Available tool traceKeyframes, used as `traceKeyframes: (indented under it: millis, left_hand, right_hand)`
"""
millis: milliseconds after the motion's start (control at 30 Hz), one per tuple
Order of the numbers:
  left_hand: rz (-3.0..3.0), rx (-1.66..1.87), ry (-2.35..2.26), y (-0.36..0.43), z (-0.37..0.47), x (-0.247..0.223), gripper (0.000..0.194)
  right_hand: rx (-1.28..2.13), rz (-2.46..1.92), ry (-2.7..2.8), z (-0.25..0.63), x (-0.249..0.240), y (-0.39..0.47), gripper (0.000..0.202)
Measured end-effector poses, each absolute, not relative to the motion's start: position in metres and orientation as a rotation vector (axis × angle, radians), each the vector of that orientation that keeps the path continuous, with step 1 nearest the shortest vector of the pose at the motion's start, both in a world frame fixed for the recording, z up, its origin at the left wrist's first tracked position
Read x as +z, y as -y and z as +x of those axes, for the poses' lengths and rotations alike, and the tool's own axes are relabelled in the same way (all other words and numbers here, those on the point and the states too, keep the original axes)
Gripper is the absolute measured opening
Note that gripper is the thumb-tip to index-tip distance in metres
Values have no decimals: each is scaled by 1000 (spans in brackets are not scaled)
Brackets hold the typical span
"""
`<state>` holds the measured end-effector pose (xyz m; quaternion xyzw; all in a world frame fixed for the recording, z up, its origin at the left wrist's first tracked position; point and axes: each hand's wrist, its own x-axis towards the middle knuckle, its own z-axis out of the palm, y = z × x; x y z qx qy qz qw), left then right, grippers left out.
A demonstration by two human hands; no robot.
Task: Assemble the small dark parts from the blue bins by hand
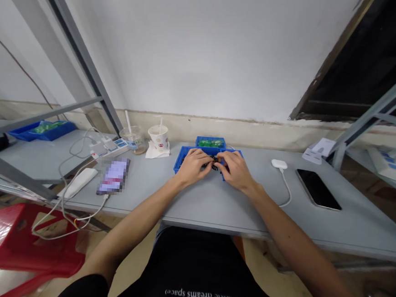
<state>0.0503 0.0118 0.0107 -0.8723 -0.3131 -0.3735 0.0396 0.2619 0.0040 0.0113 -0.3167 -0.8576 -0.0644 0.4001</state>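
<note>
My left hand [195, 165] and my right hand [235, 170] meet over the blue bins on the grey table. Fingers of both are closed in a pinch on small black pieces [213, 160], too small and partly covered to name. One blue bin [177, 164] shows around my left hand, and the blue edge of another [228, 151] shows behind my right hand. What lies in these bins is mostly hidden by my hands. Just behind them is a smaller blue bin [211, 139] holding green pieces [210, 143].
Left of the bins stand a paper cup [158, 138] on a napkin and a clear cup [135, 139]. A power strip [116, 147], cables and a phone [114, 176] lie further left. On the right are a white earbud case [279, 164] and a black phone [318, 190]. A red stool [29, 245] stands lower left.
</note>
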Motion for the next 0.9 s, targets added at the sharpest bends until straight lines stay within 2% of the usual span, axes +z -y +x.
traceKeyframes:
  millis: [100, 233, 467, 733, 900]
  left_hand:
    - [-2674, -1155, 950, -12, 50, 10, 24]
    - [-2698, -1106, 953, -12, 51, 10, 25]
    - [-2682, -1142, 959, -13, 50, 9, 25]
    - [-2675, -1121, 955, -11, 51, 10, 25]
    - [-2663, -1147, 948, -12, 51, 10, 23]
  right_hand:
    - [-166, -781, 2194, 261, 11, -4, 13]
    - [-174, -828, 2197, 260, 11, -5, 25]
    - [-130, -852, 2220, 262, 12, -3, 10]
    - [-173, -891, 2218, 262, 11, -6, 30]
    - [-110, -843, 2219, 263, 12, -3, 16]
